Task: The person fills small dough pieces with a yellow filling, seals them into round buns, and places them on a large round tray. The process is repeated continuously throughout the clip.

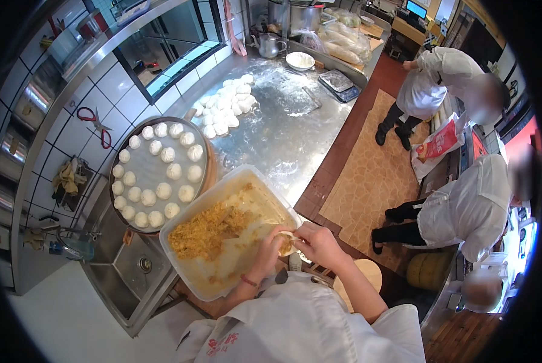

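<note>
Over the right edge of a translucent plastic tub (265,202), my two hands work on one bun. My left hand (268,253) cups the dough wrapper (287,244), which has yellowish filling showing in its open middle. The fingers of my right hand (319,247) pinch the wrapper's rim from the other side. Crumbly yellow filling (201,230) is heaped mostly in the left part of the tub. Left of the tub, a round steamer tray (147,171) carries several pleated white buns (173,171), spaced apart.
Floury dough pieces (228,104) cluster on the steel table (283,142). Beyond are a metal teapot (270,44), white bowl (300,60) and flat scale (339,85). A sink (123,284) is at left; a round stool (368,278) and two co-workers in white (437,75) are at right.
</note>
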`<state>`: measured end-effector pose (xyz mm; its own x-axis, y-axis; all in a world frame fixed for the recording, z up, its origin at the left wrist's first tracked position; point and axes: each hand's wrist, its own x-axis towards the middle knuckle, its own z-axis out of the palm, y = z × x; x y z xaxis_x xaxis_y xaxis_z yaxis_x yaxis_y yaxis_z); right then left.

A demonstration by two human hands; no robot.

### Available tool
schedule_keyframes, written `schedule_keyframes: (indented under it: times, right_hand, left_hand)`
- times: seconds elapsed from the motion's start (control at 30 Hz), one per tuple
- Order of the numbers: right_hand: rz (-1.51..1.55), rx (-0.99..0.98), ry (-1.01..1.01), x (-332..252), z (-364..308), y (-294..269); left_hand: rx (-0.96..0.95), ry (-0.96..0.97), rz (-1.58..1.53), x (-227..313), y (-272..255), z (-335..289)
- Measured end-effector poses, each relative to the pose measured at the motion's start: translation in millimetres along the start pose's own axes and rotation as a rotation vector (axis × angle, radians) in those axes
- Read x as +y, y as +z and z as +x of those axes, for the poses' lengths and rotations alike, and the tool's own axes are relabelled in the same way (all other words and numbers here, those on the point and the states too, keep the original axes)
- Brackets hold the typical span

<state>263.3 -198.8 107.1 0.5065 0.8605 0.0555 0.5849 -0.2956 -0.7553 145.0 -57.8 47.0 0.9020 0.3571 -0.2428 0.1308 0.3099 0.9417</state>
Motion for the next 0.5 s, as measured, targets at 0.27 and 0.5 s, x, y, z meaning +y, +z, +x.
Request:
schedule_keyframes:
  times: [0.27,0.5]
  right_hand:
    - [0.018,0.019,-0.005,-2,4,2]
    - [0.061,0.164,0.032,12,-3,11]
  left_hand:
    - [-0.024,-0.008,0.302,10,-3,2]
    - [-0.135,0.007,-0.431,-2,-8,4]
